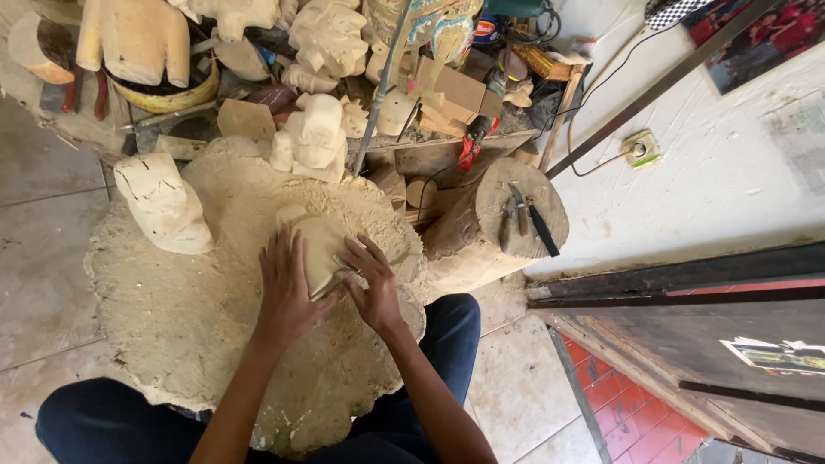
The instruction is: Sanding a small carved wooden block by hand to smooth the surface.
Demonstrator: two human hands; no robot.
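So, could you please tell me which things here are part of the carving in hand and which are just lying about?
In hand:
- left hand flat on the wooden carving
- right hand with a thin metal blade at the carving's edge
- sawdust-covered work block

Lying about:
- cracked rough-cut figure
- tools on the stump
- red pliers

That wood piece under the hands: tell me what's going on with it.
A seated person presses the left hand flat on a pale carved wood piece lying on a big sawdust-covered stump. The right hand holds a thin metal blade against its edge. Another rough carving stands to the left, and tools lie on a smaller stump to the right.
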